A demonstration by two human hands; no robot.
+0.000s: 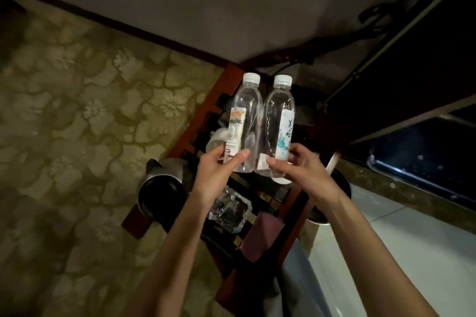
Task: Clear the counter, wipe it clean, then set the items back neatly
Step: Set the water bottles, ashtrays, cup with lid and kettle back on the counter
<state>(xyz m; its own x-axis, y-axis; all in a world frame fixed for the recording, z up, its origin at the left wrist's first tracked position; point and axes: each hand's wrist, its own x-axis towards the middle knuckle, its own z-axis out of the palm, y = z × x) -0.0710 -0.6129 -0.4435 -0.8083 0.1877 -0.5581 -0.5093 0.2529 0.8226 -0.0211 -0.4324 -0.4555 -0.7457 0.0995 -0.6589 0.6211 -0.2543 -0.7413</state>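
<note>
Left hand: the left hand [219, 170] grips the lower part of the left bottle [244, 126], thumb across the front and fingers wrapped behind.
Right hand: the right hand [304, 170] grips the lower part of the right bottle [279, 128], thumb on the front near the base and fingers curled round the far side.
Bottles: both are clear plastic with white screw caps, held upright side by side above the counter [293, 203], their sides touching or very nearly so.
Left bottle label: a narrow white strip seen edge-on, with an orange and green patch at the top; the print is too small and blurred to read.
Right bottle label: white, with a blue-green ink-wash design and two dark brush-written Chinese characters running downward, which look like 美好; smaller print below is unreadable.
Counter: a dark top with a reddish wooden frame, set in the corner of the room below the hands.
On the counter: a clear glass ashtray [230, 212] under the left forearm, and a dull pink cloth [260, 237] just beside it toward the near edge.
Kettle: a steel kettle [162, 188] with a dark opening stands at the counter's left edge.
</note>
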